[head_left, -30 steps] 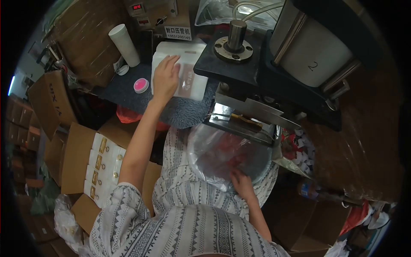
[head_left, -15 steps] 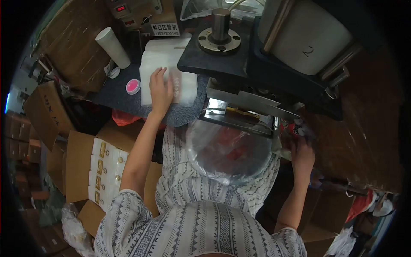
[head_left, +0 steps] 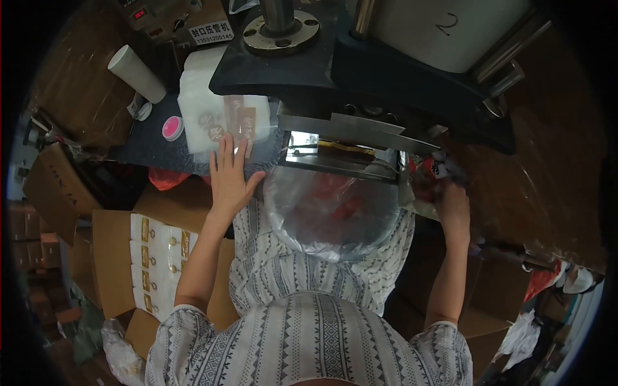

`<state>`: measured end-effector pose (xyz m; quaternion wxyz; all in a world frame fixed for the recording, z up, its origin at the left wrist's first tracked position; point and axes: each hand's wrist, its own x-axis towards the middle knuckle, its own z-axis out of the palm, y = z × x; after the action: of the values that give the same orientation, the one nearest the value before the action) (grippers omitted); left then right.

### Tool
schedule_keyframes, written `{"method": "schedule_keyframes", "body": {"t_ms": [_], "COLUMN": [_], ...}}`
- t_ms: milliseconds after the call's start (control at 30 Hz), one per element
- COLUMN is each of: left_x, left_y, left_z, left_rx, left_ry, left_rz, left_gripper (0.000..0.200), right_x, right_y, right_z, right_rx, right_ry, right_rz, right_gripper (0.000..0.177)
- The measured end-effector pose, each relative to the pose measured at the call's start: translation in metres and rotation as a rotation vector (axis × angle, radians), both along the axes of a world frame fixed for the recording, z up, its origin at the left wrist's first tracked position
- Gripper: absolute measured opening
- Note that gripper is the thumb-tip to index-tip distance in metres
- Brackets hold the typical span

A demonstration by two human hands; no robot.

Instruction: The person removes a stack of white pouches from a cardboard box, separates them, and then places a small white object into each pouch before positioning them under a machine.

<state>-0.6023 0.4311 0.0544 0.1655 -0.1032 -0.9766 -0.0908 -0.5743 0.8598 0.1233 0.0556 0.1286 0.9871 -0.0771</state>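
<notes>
My left hand (head_left: 230, 177) lies with fingers spread at the near edge of a stack of white translucent bags (head_left: 199, 96). Its fingertips touch a clear packet with a brown label (head_left: 245, 125). My right hand (head_left: 453, 204) is at the right end of the machine, beside small red and black packets (head_left: 432, 168); its fingers are blurred and partly hidden. Between the hands is the press machine's metal bar (head_left: 335, 123). Below it, a round container covered in clear plastic (head_left: 331, 212) rests on the lap, with something red inside.
A pink-topped round tub (head_left: 172, 128) and a white cup (head_left: 136, 74) stand on the dark table left of the bags. An open carton (head_left: 112, 257) holding white packs with gold labels (head_left: 147, 254) is at lower left. Brown cardboard (head_left: 547, 154) stands at right.
The view has shifted. My left hand has moved down to the near edge of the bag stack and its fingers have spread. A brown label now shows by it. My right hand remains by the packets.
</notes>
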Motion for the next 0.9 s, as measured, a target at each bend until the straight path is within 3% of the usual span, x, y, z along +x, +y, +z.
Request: {"method": "schedule_keyframes", "body": {"t_ms": [133,233,300,333,367,400,467,500,567,667,800,900], "left_x": [0.01,0.02,0.03,0.037,0.046,0.053,0.069,0.076,0.083,0.087,0.084,0.079], "left_y": [0.0,0.002,0.005,0.008,0.012,0.017,0.042,0.053,0.064,0.072,0.076,0.079], "left_z": [-0.004,0.009,0.032,0.037,0.041,0.045,0.061,0.066,0.069,0.076,0.076,0.059], "left_rx": [-0.036,0.078,-0.089,-0.096,0.07,0.236,0.299,0.371,0.381,0.437,0.394,0.431], "left_ry": [0.031,0.048,0.017,0.01,-0.045,-0.098,-0.054,-0.002,-0.03,-0.069,-0.11,-0.197], "left_rz": [0.0,-0.009,-0.009,0.0,0.049,0.094,0.039,-0.019,-0.022,-0.02,-0.165,-0.324], "left_gripper": [0.064,0.053,0.036,0.036,0.029,0.023,0.02,0.017,0.017,0.017,0.016,0.012], "right_x": [-0.005,0.0,0.007,0.013,0.016,0.017,0.023,0.026,0.024,0.016,0.016,0.014], "right_y": [-0.004,-0.004,-0.01,-0.018,-0.028,-0.039,-0.064,-0.081,-0.109,-0.116,-0.118,-0.115], "right_z": [-0.007,-0.009,0.007,0.025,0.035,0.036,0.037,0.042,0.051,0.05,0.048,0.044], "right_rx": [-0.079,-0.138,-0.195,-0.375,-0.554,-0.562,-0.961,-0.963,-0.876,-0.708,-0.636,-0.749], "right_ry": [0.176,0.347,0.43,0.421,0.411,0.408,0.242,0.238,0.307,0.428,0.379,0.287], "right_rz": [0.089,0.126,0.131,0.121,0.107,0.107,0.237,0.232,0.538,0.724,0.833,0.837], "right_gripper": [0.019,0.024,0.026,0.026,0.026,0.026,0.024,0.024,0.024,0.023,0.024,0.025]}}
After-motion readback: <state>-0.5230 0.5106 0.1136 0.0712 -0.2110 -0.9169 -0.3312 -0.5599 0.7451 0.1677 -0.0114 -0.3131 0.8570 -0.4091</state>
